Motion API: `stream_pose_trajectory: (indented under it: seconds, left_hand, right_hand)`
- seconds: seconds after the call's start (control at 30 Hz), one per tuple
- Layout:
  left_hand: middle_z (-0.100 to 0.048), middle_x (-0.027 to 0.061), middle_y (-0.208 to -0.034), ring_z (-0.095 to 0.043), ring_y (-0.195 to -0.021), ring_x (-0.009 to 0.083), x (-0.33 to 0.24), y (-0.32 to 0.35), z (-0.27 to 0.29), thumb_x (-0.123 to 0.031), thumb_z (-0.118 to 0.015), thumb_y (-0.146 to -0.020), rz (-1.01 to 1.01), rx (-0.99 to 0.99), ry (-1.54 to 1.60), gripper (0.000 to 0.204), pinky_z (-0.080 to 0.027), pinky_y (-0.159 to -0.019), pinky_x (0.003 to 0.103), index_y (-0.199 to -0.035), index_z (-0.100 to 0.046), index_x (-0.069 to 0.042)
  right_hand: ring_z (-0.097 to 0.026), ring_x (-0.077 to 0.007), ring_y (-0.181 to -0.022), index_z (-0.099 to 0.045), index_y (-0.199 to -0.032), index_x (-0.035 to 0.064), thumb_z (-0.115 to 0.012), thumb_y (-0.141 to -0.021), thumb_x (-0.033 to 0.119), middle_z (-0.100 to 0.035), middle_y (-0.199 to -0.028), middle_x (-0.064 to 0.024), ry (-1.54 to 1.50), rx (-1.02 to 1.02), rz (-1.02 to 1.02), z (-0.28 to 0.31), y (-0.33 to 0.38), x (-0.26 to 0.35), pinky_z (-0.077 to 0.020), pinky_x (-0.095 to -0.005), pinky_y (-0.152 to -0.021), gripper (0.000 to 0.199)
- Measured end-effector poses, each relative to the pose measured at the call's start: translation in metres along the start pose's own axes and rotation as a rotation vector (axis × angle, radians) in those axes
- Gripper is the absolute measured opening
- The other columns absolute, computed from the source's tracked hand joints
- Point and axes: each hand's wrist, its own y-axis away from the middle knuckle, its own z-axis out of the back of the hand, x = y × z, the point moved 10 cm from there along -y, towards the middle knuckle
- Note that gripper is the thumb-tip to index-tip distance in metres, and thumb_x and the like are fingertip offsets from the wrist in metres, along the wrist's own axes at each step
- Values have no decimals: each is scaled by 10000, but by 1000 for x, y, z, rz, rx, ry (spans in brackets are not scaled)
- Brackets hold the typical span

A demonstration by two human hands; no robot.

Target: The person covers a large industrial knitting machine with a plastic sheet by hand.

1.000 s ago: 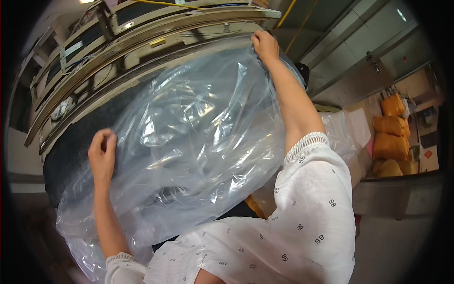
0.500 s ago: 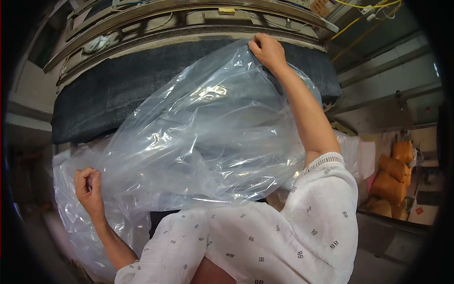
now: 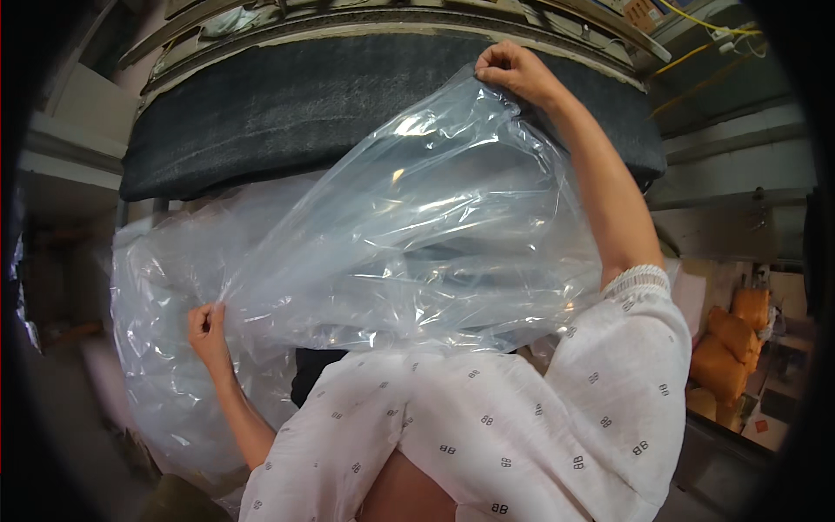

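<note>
A large sheet of clear plastic film [image 3: 417, 226], shiny and creased, stretches across the space in front of me. My right hand [image 3: 519, 74] is raised at the far side with thumb and fingers pinching its upper corner. Lower down at the left, my left hand [image 3: 209, 335] pinches the film near its edge, and creases fan out from that grip. Whether the film is a single sheet or a bag, I cannot tell. Behind it lies a dark cloth-covered bench edge [image 3: 252, 113]. More crumpled clear film [image 3: 165, 348] hangs at the left, beside my left hand.
A metal frame with rails [image 3: 330, 24] runs along the back of the dark covering. Orange-brown bundles [image 3: 726, 344] are stacked on the right. Yellow cables [image 3: 696, 56] hang at the upper right, near a small cardboard box [image 3: 642, 13].
My view has shifted, so the bench sits higher in it. My left hand has drawn inward to the right, and the film between my hands is gathered into tighter folds. Both hands keep their pinch.
</note>
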Motion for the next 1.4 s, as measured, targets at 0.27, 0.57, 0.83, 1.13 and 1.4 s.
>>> stream_pose_trajectory:
  seconds: [0.27,0.57,0.83,1.13,1.4]
  left_hand:
    - [-517,25,-980,-466,-947,108,-70,-95,35,-182,-544,-871,-16,-373,924,211,-368,-821,241,-1042,-535,-59]
    - [-635,6,-838,-545,-780,78,-129,-281,-118,-227,-605,-829,-288,-180,504,213,-417,-710,213,-907,-651,-34]
    - [-658,24,-824,-574,-757,93,-160,-329,-152,-268,-676,-751,-258,-164,392,263,-431,-718,222,-907,-685,-57]
    - [-561,20,-665,-512,-639,96,-159,-345,-152,-347,-731,-666,-213,-243,155,344,-424,-627,242,-783,-602,-49]
    - [-477,-19,-702,-425,-626,81,-148,-344,-147,-315,-713,-720,-195,-120,286,317,-378,-597,220,-766,-538,-54]
  right_hand:
    - [-533,-81,-754,-547,-906,69,-575,-843,206,-589,-833,-15,-818,-332,114,51,27,45,-419,-233,-727,154]
    - [-556,-178,-689,-549,-835,30,-567,-801,144,-582,-738,-80,-259,-1095,-33,92,44,-84,-438,-308,-648,120]
    - [-517,-223,-755,-627,-782,41,-637,-744,229,-514,-815,-104,190,-1095,-67,120,30,-85,-421,-317,-724,192]
    - [-420,-307,-905,-449,-873,-2,-675,-678,272,-392,-983,-191,255,-1198,-256,126,35,-93,-350,-350,-845,405]
    - [-379,-293,-906,-425,-814,-8,-652,-727,309,-383,-955,-176,53,-1343,-264,129,59,-99,-309,-368,-865,399]
